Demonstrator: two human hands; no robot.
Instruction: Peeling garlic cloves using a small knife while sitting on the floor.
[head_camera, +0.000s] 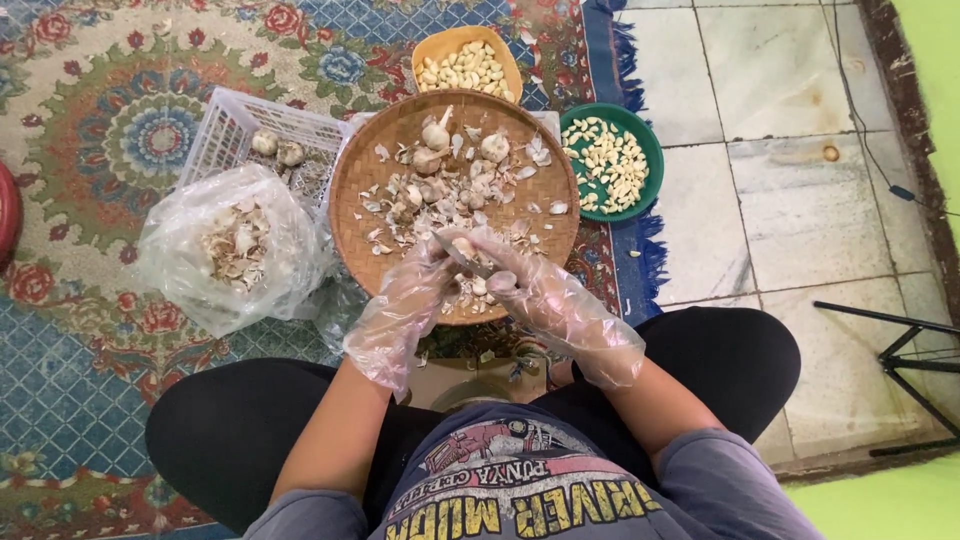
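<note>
Right at the near edge of the round woven tray (360, 215), a garlic clove (464, 246) sits pinched between gloved fingertips, just above the scattered skins. Left hand (405, 310), in a loose clear plastic glove, curls around a small knife (455, 255) whose blade touches the clove. Right hand (550, 300), gloved too, grips the clove from the other side, fingers closed on it. Farther up the tray lie whole garlic bulbs (437, 135). Beyond it, a yellow bowl (445, 42) and a green bowl (650, 150) hold peeled cloves; to the left, a plastic bag (170, 250) of skins leans against a white crate (225, 125).
</note>
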